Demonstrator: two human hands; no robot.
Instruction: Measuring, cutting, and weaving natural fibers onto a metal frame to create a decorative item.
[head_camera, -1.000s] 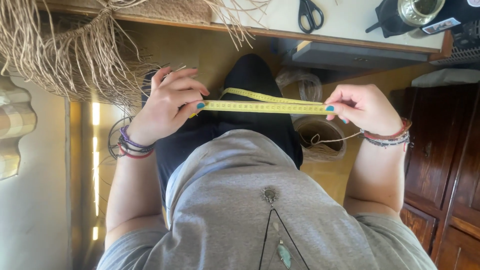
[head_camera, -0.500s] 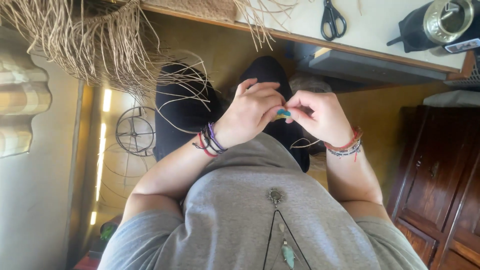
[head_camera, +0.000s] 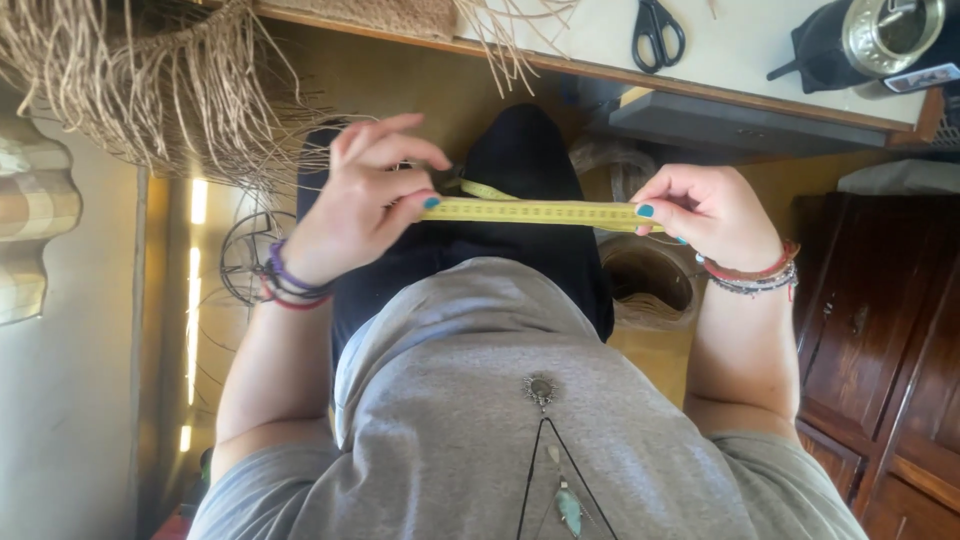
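fingers (head_camera: 425, 203) of the left hand (head_camera: 365, 195) and right hand (head_camera: 705, 210), bunched together half a second ago, now pinch the yellow tape measure (head_camera: 540, 211) pulled taut again above the lap, ready for reading.

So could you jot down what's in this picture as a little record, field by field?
left hand: left hand pinches one end of the yellow tape measure
right hand: right hand pinches the other end
tape: stretched flat between both hands, over the lap
desk: scissors lie on the desk
fibres: straw-coloured fringe hangs at the upper left
below the right hand: round basket
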